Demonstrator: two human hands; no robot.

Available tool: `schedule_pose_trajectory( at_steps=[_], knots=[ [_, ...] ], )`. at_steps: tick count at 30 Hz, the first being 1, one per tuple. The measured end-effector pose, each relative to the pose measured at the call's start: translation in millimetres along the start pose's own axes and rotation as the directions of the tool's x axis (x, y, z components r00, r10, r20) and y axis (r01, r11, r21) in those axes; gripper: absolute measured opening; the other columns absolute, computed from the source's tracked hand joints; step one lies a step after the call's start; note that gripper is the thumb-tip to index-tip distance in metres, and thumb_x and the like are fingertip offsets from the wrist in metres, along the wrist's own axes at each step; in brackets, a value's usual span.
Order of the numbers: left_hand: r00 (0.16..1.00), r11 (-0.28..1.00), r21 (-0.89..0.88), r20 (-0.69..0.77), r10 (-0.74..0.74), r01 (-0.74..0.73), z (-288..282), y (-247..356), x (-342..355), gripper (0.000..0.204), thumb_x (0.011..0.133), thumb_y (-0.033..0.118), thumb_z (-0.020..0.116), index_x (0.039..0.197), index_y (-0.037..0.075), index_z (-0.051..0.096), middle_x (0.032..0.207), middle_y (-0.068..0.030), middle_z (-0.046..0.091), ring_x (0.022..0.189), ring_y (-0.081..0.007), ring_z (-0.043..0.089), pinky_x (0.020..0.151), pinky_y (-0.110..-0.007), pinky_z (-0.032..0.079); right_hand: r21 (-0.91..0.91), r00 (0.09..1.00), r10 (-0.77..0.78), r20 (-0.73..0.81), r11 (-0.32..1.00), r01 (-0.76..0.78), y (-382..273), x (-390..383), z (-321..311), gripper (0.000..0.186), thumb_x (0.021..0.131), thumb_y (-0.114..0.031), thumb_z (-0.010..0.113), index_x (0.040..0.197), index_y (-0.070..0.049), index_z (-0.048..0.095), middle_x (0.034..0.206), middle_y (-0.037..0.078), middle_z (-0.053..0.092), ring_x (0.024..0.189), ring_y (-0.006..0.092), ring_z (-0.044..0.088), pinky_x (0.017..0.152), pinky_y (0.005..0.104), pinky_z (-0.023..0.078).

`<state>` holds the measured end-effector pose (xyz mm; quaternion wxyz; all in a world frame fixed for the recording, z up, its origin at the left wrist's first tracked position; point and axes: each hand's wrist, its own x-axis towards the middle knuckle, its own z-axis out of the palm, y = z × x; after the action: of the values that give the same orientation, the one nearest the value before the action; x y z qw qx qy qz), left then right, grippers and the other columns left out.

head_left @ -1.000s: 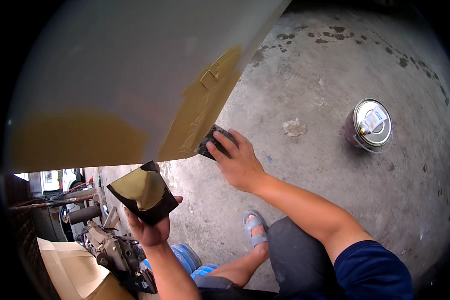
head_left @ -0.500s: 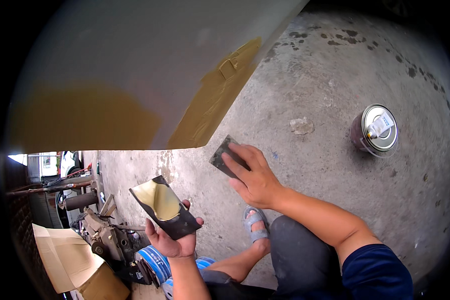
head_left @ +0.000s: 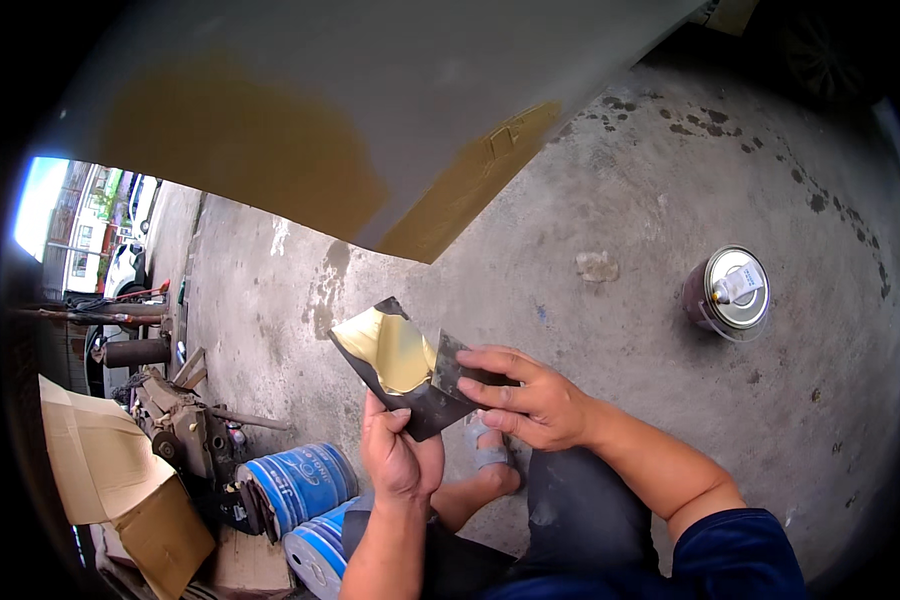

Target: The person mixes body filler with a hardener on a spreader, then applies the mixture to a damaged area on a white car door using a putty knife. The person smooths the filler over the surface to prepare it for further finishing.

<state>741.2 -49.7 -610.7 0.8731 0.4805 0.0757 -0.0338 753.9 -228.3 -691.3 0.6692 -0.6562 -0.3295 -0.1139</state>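
Note:
My left hand (head_left: 402,452) grips a dark flat board (head_left: 428,410) by its near end, thumb on top. Yellowish putty (head_left: 390,350) lies smeared thickly over the board's far part. In my right hand (head_left: 535,400) is a dark rectangular spreader (head_left: 455,362), fingers pressed along its face. The spreader's edge meets the board at the right side of the putty. Ahead of both hands hangs a grey panel (head_left: 410,110) with two ochre patches; the right-hand patch (head_left: 480,180) along its edge has ridges, the left one (head_left: 250,150) looks smoother.
On the concrete floor at right stands a lidded can (head_left: 715,300) with a white tube (head_left: 740,283) on top. A stone-like lump (head_left: 597,266) lies left of it. At lower left are blue drums (head_left: 305,485), a cardboard box (head_left: 120,480) and greasy machine parts (head_left: 175,415).
My right hand has brought the spreader down and left from near the panel's corner to the board. My left hand has moved right and slightly up with the board. The view has shifted.

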Motion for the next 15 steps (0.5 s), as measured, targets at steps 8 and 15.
schedule_pose_trajectory(
  at_steps=[8, 15],
  knots=[
    [0.991, 0.994, -0.045, 0.089, 0.100, -0.096, 19, 17, -8, 0.059, 0.078, -0.005, 0.043, 0.136, -0.001, 0.040, 0.136, -0.0161, 0.049, 0.125, -0.0300, 0.049, 0.111, -0.047, 0.033, 0.829, 0.754, 0.632, -0.178, 0.510, -0.232, -21, -16, -38, 0.049, 0.086, -0.009, 0.062, 0.133, -0.002, 0.048, 0.128, 0.020, 0.055, 0.118, 0.0310, 0.056, 0.100, 0.0459, 0.045],
    [0.939, 0.971, -0.083, 0.248, 0.237, -0.223, 44, 14, -17, 0.062, 0.083, -0.010, 0.039, 0.143, 0.006, 0.035, 0.140, -0.0149, 0.045, 0.130, -0.0305, 0.044, 0.111, -0.048, 0.032, 0.747, 0.787, 0.616, 0.030, 0.510, -0.427, -61, -23, -32, 0.039, 0.090, -0.003, 0.060, 0.126, 0.003, 0.049, 0.119, 0.013, 0.060, 0.109, 0.0180, 0.059, 0.096, 0.0336, 0.046]
  ],
)
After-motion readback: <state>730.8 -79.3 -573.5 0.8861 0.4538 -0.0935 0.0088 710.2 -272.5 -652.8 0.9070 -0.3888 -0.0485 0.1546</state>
